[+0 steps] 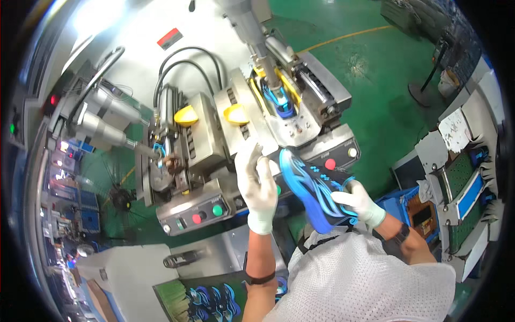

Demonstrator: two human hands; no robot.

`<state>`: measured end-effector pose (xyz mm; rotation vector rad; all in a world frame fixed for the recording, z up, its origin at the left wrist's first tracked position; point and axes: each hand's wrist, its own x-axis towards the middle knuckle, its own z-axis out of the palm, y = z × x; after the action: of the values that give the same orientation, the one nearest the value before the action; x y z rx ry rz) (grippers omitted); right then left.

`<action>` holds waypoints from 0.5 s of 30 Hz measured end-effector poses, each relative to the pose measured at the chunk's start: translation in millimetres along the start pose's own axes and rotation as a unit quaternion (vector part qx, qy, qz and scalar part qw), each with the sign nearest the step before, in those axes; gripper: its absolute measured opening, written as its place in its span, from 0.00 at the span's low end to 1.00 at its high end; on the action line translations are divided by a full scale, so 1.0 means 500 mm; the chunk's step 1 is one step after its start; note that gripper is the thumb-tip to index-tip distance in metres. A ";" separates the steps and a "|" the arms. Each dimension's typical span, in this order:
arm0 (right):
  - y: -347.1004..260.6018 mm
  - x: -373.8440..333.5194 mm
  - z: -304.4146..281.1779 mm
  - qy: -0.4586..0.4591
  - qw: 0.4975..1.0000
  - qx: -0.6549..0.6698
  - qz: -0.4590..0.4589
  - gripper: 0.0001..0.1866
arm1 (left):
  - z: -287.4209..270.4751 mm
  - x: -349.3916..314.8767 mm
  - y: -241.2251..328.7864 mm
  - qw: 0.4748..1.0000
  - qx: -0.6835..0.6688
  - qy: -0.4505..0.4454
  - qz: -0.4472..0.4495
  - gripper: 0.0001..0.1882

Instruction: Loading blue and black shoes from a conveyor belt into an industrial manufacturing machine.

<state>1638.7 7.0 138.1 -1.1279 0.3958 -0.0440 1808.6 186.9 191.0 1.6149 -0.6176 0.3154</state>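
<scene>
A blue and black sports shoe (314,190) hangs in front of the machine's control panel, its toe pointing up and away from me. My right hand (360,205), in a white glove, grips it at the heel and collar. To the left of the shoe, my gloved left hand (256,185) is raised with its fingers loosely bent and apart, holding nothing that shows. Beyond it stands a metal pressing machine (244,102). Another blue shoe (283,102) sits in its right station under a lowered press rod (271,75).
Red button (330,164) and green button (217,210) line the machine's front panels. Several blue shoes (214,300) lie on a green conveyor at lower left. A rack with green shelves (462,180) stands at right, near a blue crate (396,204). A fan (122,197) stands at left.
</scene>
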 end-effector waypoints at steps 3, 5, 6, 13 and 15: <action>-0.036 -0.015 -0.111 0.036 0.997 0.064 0.019 0.26 | 0.096 0.093 -0.122 0.997 0.045 -0.004 -0.062 0.20; -0.039 -0.028 -0.142 0.063 0.986 0.153 -0.017 0.27 | 0.161 0.140 -0.235 0.989 0.092 -0.020 -0.114 0.23; -0.049 -0.041 -0.158 0.074 0.984 0.163 -0.001 0.28 | 0.195 0.161 -0.289 0.984 0.093 -0.028 -0.152 0.25; -0.009 -0.076 -0.182 0.203 0.956 0.212 -0.001 0.33 | 0.373 0.291 -0.546 0.898 0.368 -0.057 -0.235 0.44; 0.006 -0.092 -0.183 0.251 0.944 0.213 0.001 0.34 | 0.424 0.285 -0.563 0.905 0.343 -0.065 -0.243 0.44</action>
<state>1565.4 -60.9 115.1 -0.6740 0.7999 -0.4053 2050.2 -38.9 3.8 2.4180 -0.1739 0.0434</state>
